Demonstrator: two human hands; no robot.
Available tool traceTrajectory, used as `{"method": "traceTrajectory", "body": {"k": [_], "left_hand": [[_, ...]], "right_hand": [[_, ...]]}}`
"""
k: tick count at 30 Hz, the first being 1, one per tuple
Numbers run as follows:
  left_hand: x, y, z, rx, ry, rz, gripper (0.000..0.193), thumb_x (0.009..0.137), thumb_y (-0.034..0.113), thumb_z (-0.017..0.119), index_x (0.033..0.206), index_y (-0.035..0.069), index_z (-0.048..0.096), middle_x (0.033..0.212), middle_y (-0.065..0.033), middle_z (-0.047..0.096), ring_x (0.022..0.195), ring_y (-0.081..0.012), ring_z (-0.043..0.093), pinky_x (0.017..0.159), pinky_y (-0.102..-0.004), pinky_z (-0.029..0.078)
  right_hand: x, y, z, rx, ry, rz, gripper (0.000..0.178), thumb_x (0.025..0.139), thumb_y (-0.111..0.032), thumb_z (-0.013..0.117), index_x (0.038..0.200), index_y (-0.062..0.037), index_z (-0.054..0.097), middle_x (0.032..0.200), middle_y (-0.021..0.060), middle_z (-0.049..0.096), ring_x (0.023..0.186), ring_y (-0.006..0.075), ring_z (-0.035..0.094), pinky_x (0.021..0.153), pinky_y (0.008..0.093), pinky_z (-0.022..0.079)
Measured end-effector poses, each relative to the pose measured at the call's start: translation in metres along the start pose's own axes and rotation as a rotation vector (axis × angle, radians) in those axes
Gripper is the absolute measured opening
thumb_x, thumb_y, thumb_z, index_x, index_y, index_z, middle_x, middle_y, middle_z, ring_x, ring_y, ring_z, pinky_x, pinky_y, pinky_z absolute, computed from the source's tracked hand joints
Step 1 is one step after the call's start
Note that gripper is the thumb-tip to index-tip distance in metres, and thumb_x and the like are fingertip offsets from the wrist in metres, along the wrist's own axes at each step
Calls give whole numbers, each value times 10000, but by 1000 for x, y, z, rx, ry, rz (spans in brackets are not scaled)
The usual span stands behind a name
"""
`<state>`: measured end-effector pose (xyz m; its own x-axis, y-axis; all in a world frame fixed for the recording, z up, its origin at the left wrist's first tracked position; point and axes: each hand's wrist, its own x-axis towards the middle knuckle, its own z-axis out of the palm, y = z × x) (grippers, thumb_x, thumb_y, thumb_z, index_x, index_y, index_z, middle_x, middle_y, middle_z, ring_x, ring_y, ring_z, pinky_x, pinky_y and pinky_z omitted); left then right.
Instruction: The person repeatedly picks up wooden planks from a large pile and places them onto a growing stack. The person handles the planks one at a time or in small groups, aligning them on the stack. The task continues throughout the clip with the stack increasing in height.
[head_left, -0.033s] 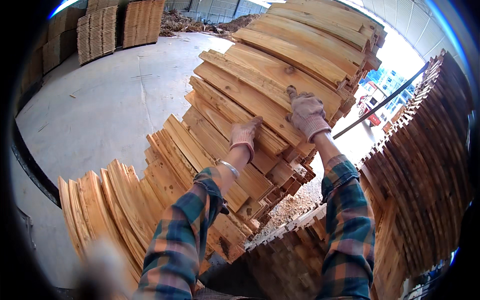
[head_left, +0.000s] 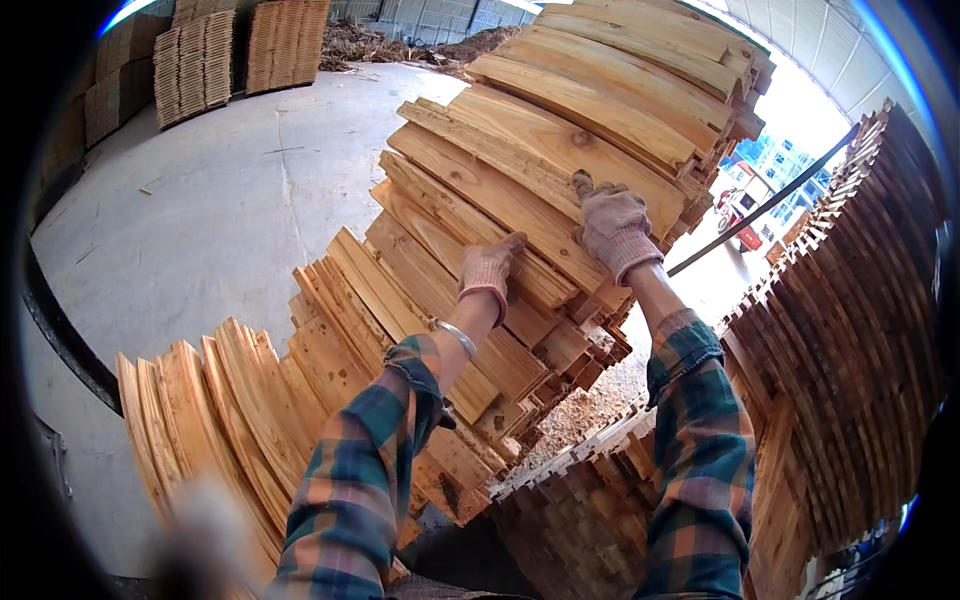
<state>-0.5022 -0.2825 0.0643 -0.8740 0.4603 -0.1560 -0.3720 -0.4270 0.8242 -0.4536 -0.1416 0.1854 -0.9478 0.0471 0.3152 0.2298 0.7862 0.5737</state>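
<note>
Grey floor (head_left: 200, 210) spreads left of the boards (head_left: 545, 130), which lie in a long, stepped pile across the middle. Gloved, the left hand (head_left: 487, 268) rests on them, the right hand (head_left: 615, 225) farther forward; whether either grips one, I cannot tell.

Forearms (head_left: 659, 296) stretched forward; left hand (head_left: 488, 266) nearer, right hand (head_left: 617, 228) farther out, backs showing.
</note>
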Motion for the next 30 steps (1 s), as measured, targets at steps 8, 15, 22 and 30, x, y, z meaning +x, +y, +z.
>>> {"method": "traceTrajectory", "body": {"k": [8, 15, 22, 30], "left_hand": [[-6, 33, -57, -184, 44, 211, 436, 888, 292, 694, 1144, -31, 551, 917, -151, 584, 696, -284, 612, 554, -398, 516], [-7, -6, -44, -93, 479, 32, 741, 886, 414, 685, 1452, 51, 375, 1372, -201, 483, 1146, -243, 554, 898, -366, 514], [11, -97, -250, 895, 132, 535, 609, 1012, 466, 422, 1451, 47, 365, 1454, -77, 479, 1321, -221, 454, 1151, -350, 332], [-71, -46, -168, -523, 160, 22, 508, 1036, 436, 371, 1379, 67, 438, 1421, -91, 515, 1287, -274, 495, 1111, -413, 400]], "right_hand": [[-12, 2, -76, 621, -261, -43, 574, 834, -334, 667, 1272, 16, 545, 914, 156, 693, 834, 263, 696, 637, 399, 563], [-77, 1, 12, 1455, -362, 299, 541, 833, -421, 704, 1203, -27, 664, 1019, 105, 704, 908, 183, 666, 691, 323, 564], [-121, -130, -42, 1157, -512, 80, 826, 885, -551, 604, 1469, -21, 359, 1169, 267, 622, 1072, 359, 624, 904, 403, 496], [-170, -102, -39, 776, -98, -42, 729, 896, -627, 525, 1420, -125, 456, 1197, 212, 631, 1016, 340, 663, 772, 408, 568]]}}
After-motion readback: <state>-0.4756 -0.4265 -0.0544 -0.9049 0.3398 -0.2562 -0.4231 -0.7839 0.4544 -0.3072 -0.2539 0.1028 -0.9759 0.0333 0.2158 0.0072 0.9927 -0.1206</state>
